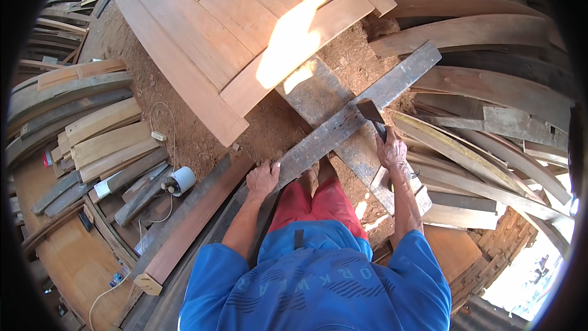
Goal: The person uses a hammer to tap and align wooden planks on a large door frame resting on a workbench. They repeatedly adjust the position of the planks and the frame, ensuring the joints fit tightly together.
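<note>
A weathered grey plank (324,138) lies at a slant in front of me, across a wider worn board (318,89). My left hand (263,181) grips the plank's near left end, its fingers curled at the edge. In my right hand (391,149) is the dark handle of a hand tool with a broad, flat brown head (369,110). That head rests against or just over the plank, right of its middle; contact cannot be made out. The tool's exact kind is unclear.
A large panelled wooden door (214,30) lies beyond the plank, with bright sun on its corner. Stacked timber (484,30) fills the right side, more boards (110,132) the left. Sawdust covers the ground. A white cylindrical container (182,180) and a cable stand at left.
</note>
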The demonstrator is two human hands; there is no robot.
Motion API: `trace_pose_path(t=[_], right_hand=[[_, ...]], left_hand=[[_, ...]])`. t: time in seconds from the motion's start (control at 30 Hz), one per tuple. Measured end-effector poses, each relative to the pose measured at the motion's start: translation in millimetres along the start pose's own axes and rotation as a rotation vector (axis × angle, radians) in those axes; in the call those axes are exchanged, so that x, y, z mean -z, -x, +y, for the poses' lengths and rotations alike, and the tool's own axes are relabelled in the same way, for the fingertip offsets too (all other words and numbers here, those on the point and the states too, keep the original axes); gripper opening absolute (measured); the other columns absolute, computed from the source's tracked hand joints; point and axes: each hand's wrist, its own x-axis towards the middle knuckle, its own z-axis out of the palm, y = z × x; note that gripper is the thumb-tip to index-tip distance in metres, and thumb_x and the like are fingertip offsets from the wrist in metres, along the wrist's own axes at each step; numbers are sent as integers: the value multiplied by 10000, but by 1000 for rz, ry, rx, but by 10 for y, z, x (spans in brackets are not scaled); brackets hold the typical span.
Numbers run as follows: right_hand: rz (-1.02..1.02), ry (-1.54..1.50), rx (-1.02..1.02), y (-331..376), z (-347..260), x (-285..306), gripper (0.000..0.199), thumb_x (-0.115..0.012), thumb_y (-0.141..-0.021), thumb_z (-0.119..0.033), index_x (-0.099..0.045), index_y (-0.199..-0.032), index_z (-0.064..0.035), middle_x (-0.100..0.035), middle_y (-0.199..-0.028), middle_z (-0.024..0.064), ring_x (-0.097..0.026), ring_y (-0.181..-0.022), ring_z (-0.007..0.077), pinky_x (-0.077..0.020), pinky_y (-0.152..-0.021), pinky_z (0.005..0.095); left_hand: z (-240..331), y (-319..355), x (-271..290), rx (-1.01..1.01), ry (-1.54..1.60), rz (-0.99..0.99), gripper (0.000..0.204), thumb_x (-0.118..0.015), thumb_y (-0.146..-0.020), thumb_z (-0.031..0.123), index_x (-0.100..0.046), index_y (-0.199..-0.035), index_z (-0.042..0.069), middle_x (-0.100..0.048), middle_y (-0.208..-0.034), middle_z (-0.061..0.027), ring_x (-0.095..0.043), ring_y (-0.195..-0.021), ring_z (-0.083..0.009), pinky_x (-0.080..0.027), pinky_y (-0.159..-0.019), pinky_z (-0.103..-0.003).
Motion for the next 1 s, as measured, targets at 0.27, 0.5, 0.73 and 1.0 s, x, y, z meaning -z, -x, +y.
trace_pose_path(t=[0.27, 0.5, 0.73, 1.0], right_hand=[[7, -39, 96, 179, -16, -106, 426, -617, -933, -373, -553, -1253, -100, -693, -963, 246, -689, -870, 428, -539, -753, 524], [4, -116, -6, 16, -149, 129, 427, -633, -928, -392, -596, -1156, -32, -692, -923, 269, -676, -894, 461, -525, -794, 526], [408, -483, 316, 292, -219, 55, 382, -689, -911, -401, -630, -1001, -34, -682, -766, 226, -690, -740, 412, -555, -685, 477], [5, -54, 65, -135, -75, 287, 508, -607, -924, -414, -561, -1231, -13, -685, -943, 290, -666, -863, 487, -522, -791, 548]], left_hand=[[15, -7, 2, 6, -11, -32, 504, -459, -972, 536, -646, -1011, 69, -712, -903, -249, -689, -862, -451, -535, -762, -565], [33, 6, -157, 3, -21, -12, 496, -458, -972, 537, -642, -1002, 77, -713, -877, -238, -688, -857, -450, -530, -751, -566], [22, 85, -59, 28, -18, -24, 503, -441, -975, 542, -644, -1004, 83, -715, -887, -237, -686, -861, -454, -530, -764, -563], [18, 121, -15, -10, -13, 1, 494, -449, -975, 535, -653, -1035, 89, -712, -882, -249, -688, -858, -456, -532, -762, -568]])
